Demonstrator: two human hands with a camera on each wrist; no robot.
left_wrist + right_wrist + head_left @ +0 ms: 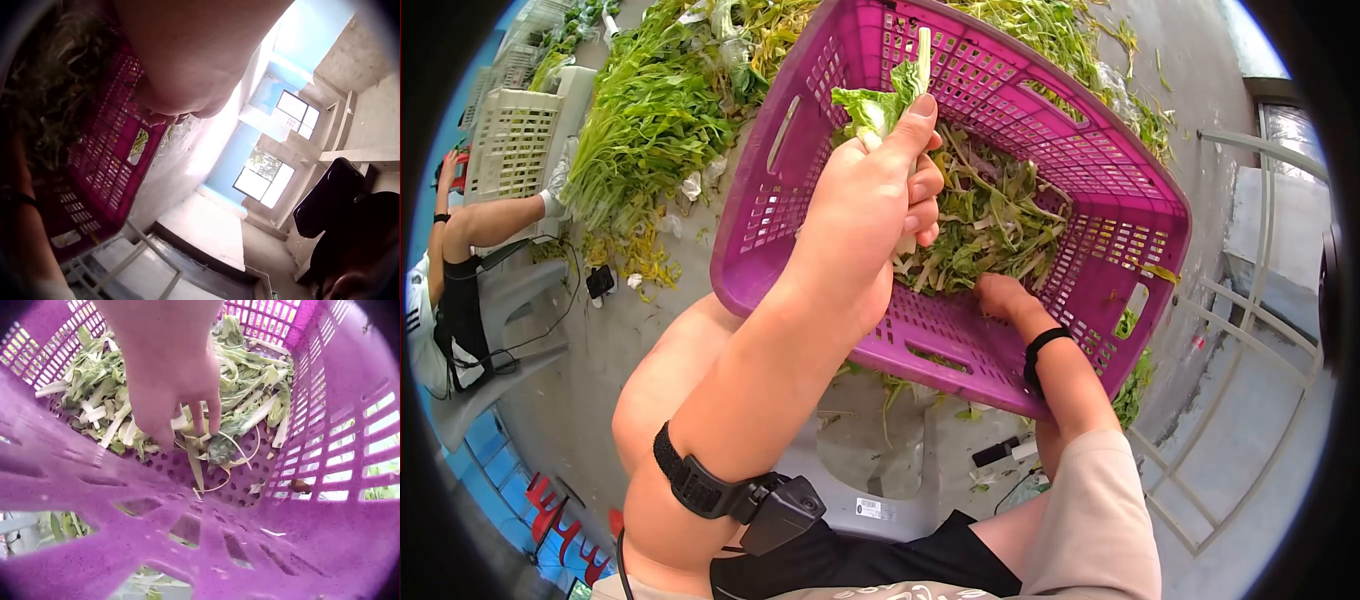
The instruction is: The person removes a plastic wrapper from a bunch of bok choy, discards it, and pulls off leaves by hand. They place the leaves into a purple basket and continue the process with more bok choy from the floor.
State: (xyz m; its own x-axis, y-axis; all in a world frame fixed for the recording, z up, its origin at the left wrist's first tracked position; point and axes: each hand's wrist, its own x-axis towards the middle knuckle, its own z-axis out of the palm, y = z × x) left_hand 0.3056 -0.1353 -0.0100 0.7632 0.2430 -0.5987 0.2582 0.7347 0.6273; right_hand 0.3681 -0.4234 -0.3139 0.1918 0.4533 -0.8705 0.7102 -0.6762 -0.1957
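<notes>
Leafy stalk [882, 104] clenched in left hand [870, 212] grip above basket [1142, 205]; right hand [1001, 296] among scraps [992, 215], grip unclear.

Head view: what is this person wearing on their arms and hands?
The left hand and right hand are ungloved. The left arm carries a black strap with a boxy black camera and a thin black cable. The right wrist has a narrow black band; a pale beige short sleeve covers that upper arm.

Vegetable-sorting shed, bare concrete floor [600, 340], heaps of leafy greens [650, 110], white plastic crates [515, 135], magenta basket [940, 340] of trimmings [1000, 220]
</notes>
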